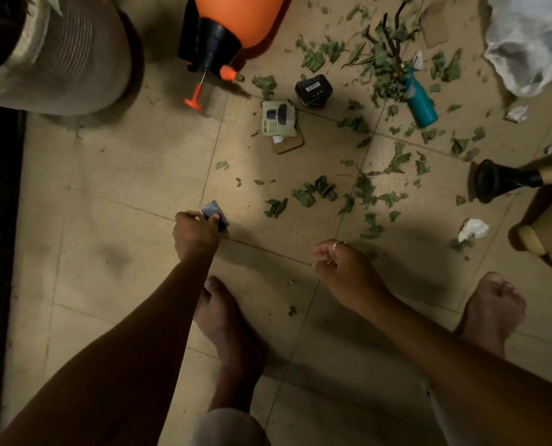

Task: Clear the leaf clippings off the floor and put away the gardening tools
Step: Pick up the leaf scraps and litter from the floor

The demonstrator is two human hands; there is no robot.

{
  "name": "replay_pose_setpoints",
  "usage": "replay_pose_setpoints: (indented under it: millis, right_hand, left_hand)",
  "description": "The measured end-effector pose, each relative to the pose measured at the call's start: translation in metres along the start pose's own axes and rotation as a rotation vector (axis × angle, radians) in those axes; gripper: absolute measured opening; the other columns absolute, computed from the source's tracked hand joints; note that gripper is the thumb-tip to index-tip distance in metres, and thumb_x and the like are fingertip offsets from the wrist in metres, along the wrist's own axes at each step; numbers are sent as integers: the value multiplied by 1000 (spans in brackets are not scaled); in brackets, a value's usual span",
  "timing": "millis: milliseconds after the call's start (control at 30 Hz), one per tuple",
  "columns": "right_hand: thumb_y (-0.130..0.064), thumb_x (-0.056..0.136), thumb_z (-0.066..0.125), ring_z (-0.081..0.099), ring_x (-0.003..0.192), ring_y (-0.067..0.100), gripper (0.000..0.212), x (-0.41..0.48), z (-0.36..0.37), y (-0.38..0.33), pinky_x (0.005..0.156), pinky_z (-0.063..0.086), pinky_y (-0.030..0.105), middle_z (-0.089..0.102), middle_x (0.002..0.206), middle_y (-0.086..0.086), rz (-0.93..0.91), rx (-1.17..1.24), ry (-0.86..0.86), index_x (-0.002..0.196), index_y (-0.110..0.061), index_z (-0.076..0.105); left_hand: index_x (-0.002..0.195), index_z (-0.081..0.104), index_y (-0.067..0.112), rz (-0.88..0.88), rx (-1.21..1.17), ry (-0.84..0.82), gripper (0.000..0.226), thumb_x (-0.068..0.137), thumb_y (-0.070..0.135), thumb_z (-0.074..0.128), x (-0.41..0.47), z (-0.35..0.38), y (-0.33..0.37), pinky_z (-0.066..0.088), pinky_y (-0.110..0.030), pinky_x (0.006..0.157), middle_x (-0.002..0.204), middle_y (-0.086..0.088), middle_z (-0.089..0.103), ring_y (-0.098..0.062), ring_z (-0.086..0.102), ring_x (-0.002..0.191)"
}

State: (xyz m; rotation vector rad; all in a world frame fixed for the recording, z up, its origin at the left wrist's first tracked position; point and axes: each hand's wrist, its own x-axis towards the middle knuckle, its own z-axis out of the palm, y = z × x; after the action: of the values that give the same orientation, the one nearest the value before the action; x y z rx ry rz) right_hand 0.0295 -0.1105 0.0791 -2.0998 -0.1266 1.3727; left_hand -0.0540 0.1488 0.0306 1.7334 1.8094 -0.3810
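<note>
Nearest us, both forearms reach down over the tiled floor [113, 175]. Our left hand [197, 235], well on the near side of the orange sprayer [236, 17], is knuckles up with the wrist bent down. Its fingers are curled and pinch a small dark square [215, 214] against the floor. What the square is we cannot tell; it looks flat and stiff, so we judge an edge pinch suits it.

Our right hand [345, 272], near and to the right of the sprayer, hovers off the floor with its fingers loosely curled. Whether they pinch something tiny we cannot tell.

Beyond the hands, the leaf clippings [315, 191] lie scattered to the right of the sprayer. They thicken into a heap of leaves and twigs further right. We judge them light, limp and easily torn. Raking them together with flat fingers should serve better than picking them up singly.

In that heap lies the teal-handled tool [421, 101], right of the sprayer. It looks rigid and light, and its handle is the place to hold; its working end is buried in leaves.

The sprayer lies on its side, bulky and possibly heavy if filled. We would grip it at the black neck.
</note>
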Motion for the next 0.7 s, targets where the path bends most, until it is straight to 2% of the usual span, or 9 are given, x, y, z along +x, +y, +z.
replay_pose_setpoints:
  millis: [167, 233, 300, 367, 433, 500, 600, 700]
  right_hand:
    - [-19, 97, 59, 62, 92, 5, 21, 8, -1, -7, 79, 55, 32, 66, 105, -9, -5, 8, 7, 116, -26, 64]
    - [-19, 97, 59, 62, 93, 6, 21, 11, 1, -7, 81, 56, 33, 66, 106, -8, -7, 1, 7, 116, -26, 65]
    - [-18, 97, 59, 62, 93, 6, 20, 12, 6, -7, 81, 55, 31, 66, 105, -8, -3, 8, 5, 114, -28, 64]
    - [-19, 96, 61, 62, 91, 5, 18, 13, 10, -7, 80, 54, 29, 66, 102, -10, 4, 12, 3, 111, -29, 64]
    - [-21, 96, 62, 63, 90, 6, 15, 13, 14, -7, 78, 53, 27, 66, 99, -11, 9, 10, 4, 109, -28, 65]
    - [-22, 96, 63, 63, 90, 7, 15, 12, 15, -10, 79, 53, 29, 66, 98, -12, 10, 8, 5, 110, -26, 66]
    - [-23, 97, 62, 63, 92, 6, 17, 10, 11, -16, 78, 54, 28, 66, 102, -11, 8, 34, 9, 113, -26, 65]
    - [-24, 97, 61, 63, 97, 6, 19, 7, 2, -25, 81, 54, 27, 66, 108, -10, -9, 106, 33, 115, -30, 63]
  left_hand:
    - [127, 57, 8, 2, -36, 13, 51, 91, 40, 74, 0, 3, -4, 42, -32, 84, 124, -13, 65, -30, 62, 115]
    - [122, 61, 7, 18, -3, 1, 53, 88, 46, 76, -3, 6, -1, 44, -32, 78, 111, -8, 67, -25, 64, 101]
    - [111, 66, 8, 30, 23, -28, 45, 88, 45, 77, -5, 11, 3, 43, -32, 71, 96, -3, 63, -20, 61, 86]
    - [104, 66, 10, -6, -2, -55, 36, 87, 40, 77, -4, 15, 7, 46, -32, 71, 94, -3, 63, -23, 64, 86]
    - [106, 65, 12, -44, -49, -88, 32, 87, 34, 78, -2, 16, 12, 54, -36, 77, 99, -5, 64, -25, 66, 93]
    - [113, 66, 9, -29, -69, -150, 32, 90, 29, 75, -2, 17, 16, 56, -37, 81, 104, -7, 67, -24, 64, 92]
    - [105, 63, 12, 79, -156, -274, 22, 93, 29, 71, -19, 18, 24, 59, -44, 81, 101, -10, 69, -28, 67, 91]
    - [106, 65, 14, 86, -314, -497, 12, 97, 22, 66, -48, 17, 37, 61, -52, 86, 105, -11, 74, -30, 72, 98]
